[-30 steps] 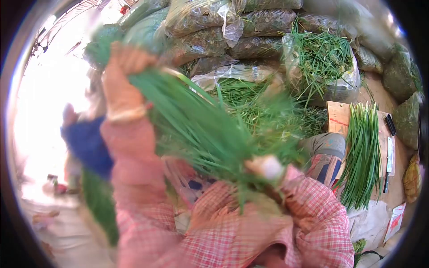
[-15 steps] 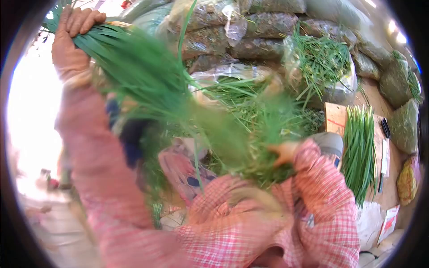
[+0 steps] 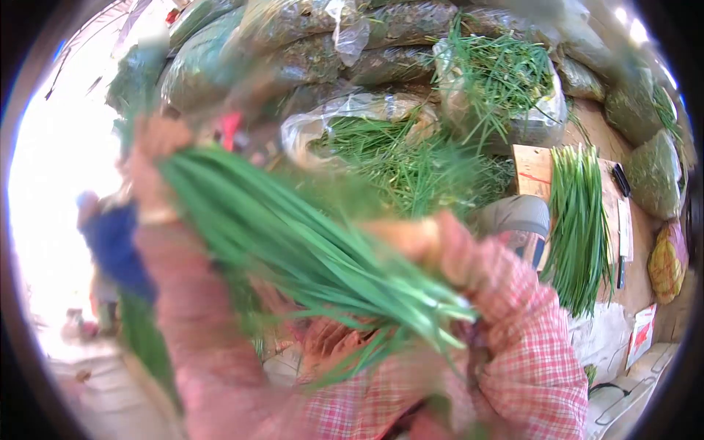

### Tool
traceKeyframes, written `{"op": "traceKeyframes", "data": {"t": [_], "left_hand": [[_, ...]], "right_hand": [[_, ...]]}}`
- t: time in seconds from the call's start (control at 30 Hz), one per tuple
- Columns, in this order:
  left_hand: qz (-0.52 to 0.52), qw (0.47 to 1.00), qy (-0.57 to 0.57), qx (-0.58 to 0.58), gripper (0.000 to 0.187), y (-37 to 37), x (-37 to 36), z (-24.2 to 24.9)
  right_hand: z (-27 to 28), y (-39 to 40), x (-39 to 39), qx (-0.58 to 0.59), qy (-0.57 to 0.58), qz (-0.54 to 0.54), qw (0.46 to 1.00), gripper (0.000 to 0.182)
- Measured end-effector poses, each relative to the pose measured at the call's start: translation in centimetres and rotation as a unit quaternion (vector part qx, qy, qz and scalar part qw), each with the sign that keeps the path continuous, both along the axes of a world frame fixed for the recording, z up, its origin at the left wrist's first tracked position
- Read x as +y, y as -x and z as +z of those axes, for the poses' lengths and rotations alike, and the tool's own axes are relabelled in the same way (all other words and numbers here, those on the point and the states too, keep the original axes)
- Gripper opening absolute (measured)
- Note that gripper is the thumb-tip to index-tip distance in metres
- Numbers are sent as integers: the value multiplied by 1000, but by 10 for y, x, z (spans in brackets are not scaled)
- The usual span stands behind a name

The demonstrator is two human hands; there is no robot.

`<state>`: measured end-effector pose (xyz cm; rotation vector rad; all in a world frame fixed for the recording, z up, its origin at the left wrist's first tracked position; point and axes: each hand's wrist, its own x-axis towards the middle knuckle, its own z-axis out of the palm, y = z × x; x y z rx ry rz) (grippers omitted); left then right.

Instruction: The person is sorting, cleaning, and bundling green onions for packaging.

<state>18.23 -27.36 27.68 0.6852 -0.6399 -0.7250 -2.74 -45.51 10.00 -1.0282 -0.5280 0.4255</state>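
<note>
My left hand (image 3: 161, 147), raised at the left, is closed around one end of a big bunch of garlic chives (image 3: 286, 235). The leaves slant down to the right across my front, with pale stem ends over my checked lap. Smeared by motion, my right hand (image 3: 403, 238) is just above the middle of the bunch, its fingers not distinct. Blurred green bits hang in the air around it. Beyond lies a heap of loose chive leaves (image 3: 411, 172).
On a wooden board (image 3: 532, 172) at my right lies a neat chive bundle (image 3: 579, 227), with a knife (image 3: 623, 242) and a black object (image 3: 621, 180) beside it. An open bag of leaves (image 3: 499, 81) and stacked full bags (image 3: 403, 26) stand behind. A person in blue (image 3: 121, 242) is at the left.
My left hand has come down and slightly right, and the bunch now stretches across my front. My right hand has moved up and left, from the loose heap to the bunch.
</note>
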Motion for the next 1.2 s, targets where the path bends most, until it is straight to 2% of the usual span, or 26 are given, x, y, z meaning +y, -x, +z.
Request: {"op": "traceKeyframes", "data": {"t": [0.03,0.07,0.13,0.17,0.2,0.23,0.27,0.33,0.43,0.5,0.53,0.57,0.6,0.67,0.7,0.73,0.77,0.8,0.83,0.87,0.9,0.93,0.97,1.07,1.1,1.2], "left_hand": [[76,997,-29,11,36,-15,20,-28],[49,986,17,157,35,-16,34,-51],[196,964,-173,-49,30,-51,99,-125],[271,951,-144,45,29,-68,127,-155],[255,951,-162,62,33,-48,133,-169],[456,828,-327,11,39,-20,111,-167],[352,900,-224,125,43,-42,149,-202],[437,856,-271,52,44,-25,152,-218],[336,911,-102,217,45,-29,183,-240],[479,835,-242,120,44,-27,194,-241],[538,780,-311,71,43,-21,193,-236],[590,729,-317,142,43,-9,186,-213],[565,786,-216,128,39,-29,244,-243],[529,836,-84,122,34,-37,313,-267],[584,791,-123,132,33,-32,319,-266],[635,742,-159,142,32,-26,320,-264],[682,689,-193,152,32,-20,318,-262],[675,698,-177,157,33,-10,306,-255],[668,708,-161,162,35,2,287,-245],[661,717,-146,166,36,9,280,-240],[670,706,-157,167,39,10,285,-244],[680,694,-168,168,42,10,292,-254],[690,681,-178,168,45,11,299,-259],[747,594,-259,149,47,18,290,-260],[746,613,-210,154,49,21,281,-253],[700,639,-230,219,50,25,298,-263]], "right_hand": [[-18,23,7,94,-52,0,994,69],[-33,41,16,169,-109,-15,980,71],[-49,68,37,269,-212,-68,937,75],[-52,79,46,291,-247,-88,920,77],[-52,86,53,303,-269,-96,909,80],[-55,92,56,308,-276,-86,906,82],[-54,95,59,311,-274,-70,907,84],[-57,90,58,312,-259,-11,914,81],[-57,87,52,340,-183,-22,922,72],[-57,90,43,355,-132,-85,921,52],[-86,102,25,369,-205,-78,903,39],[-84,114,6,334,-232,-146,902,25],[-82,126,-13,296,-256,-213,895,12],[-148,141,-83,222,-601,-46,766,7],[-142,112,-116,80,-557,29,826,12],[-115,105,-109,30,-439,-162,883,9],[-88,98,-101,5,-175,-379,909,7],[-62,91,-93,47,37,-505,861,5],[-47,68,-54,31,126,-546,828,6],[-33,45,-15,21,216,-582,784,10],[-20,35,14,38,322,-450,832,33],[-6,12,43,-247,484,-364,757,56],[0,-8,73,-304,526,-263,750,76],[-28,-45,146,-458,535,-212,678,85],[-39,-54,159,-472,528,-226,669,76],[-73,-67,175,-523,490,-246,653,45]]}}
